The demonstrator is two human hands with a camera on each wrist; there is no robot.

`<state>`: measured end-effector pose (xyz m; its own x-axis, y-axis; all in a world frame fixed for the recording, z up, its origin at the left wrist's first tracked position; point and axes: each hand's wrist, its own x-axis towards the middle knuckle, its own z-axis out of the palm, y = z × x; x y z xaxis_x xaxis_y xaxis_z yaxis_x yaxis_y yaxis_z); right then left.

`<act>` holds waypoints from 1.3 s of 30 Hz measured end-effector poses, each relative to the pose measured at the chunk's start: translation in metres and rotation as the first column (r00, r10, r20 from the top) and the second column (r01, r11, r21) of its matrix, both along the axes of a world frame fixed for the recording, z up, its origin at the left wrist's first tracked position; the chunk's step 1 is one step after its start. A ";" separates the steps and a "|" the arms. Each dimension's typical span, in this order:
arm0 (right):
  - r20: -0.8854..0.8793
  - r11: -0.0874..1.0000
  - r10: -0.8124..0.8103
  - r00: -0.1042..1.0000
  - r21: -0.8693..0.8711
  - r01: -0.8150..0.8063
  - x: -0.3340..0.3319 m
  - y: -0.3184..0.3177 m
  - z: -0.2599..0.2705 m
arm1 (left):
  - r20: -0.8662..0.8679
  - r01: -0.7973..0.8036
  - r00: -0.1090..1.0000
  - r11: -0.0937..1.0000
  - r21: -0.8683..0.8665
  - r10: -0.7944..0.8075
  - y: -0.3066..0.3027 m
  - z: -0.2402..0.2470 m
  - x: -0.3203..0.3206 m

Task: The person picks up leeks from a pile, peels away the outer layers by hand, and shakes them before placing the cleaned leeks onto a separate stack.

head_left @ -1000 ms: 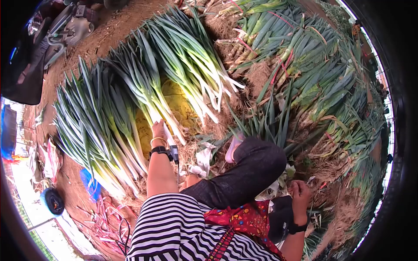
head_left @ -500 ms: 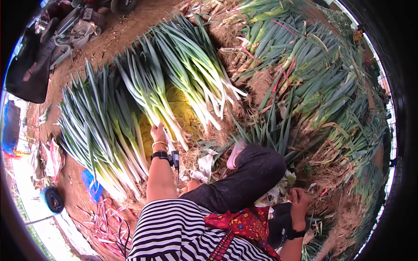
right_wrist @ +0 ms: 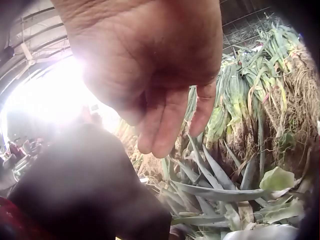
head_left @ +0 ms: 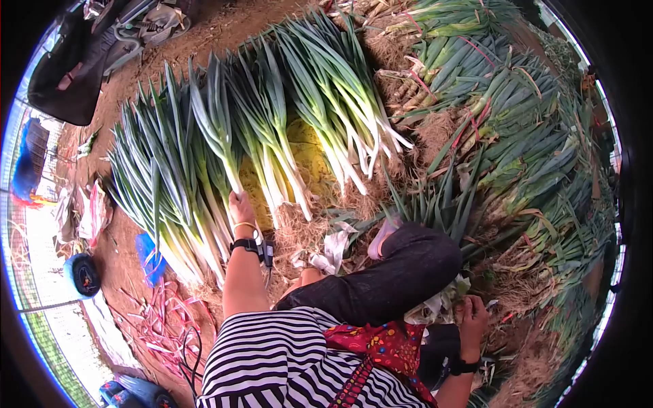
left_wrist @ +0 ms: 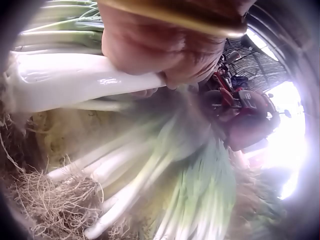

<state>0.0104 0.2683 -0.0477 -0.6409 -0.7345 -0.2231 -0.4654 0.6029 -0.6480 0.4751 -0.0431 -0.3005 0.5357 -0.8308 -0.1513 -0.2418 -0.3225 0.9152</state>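
Dirt ground [head_left: 224, 27] under rows of leeks [head_left: 170, 156], left hand [head_left: 239, 207] gripping one leek stalk [left_wrist: 75, 80], right hand [right_wrist: 150, 65] slack, empty

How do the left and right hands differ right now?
Left hand grips a leek by its white stalk; right hand holds nothing, fingers hanging loose. Left hand is stretched forward over the leek rows; right hand is low by the person's side, above leaf scraps. Left hand has a gold bangle at the wrist; right hand has none. Both wear a black wrist strap.
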 end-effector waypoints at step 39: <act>-0.094 1.000 -0.001 0.996 0.017 0.002 -0.006 0.007 0.007 | 0.137 0.351 0.869 0.788 0.506 -0.475 0.038 -0.030 0.057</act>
<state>0.0041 0.2755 -0.0402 -0.6608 -0.7300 -0.1743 -0.5231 0.6145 -0.5905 0.5325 -0.0047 -0.3305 0.2265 -0.8498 -0.4760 -0.6421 -0.4977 0.5830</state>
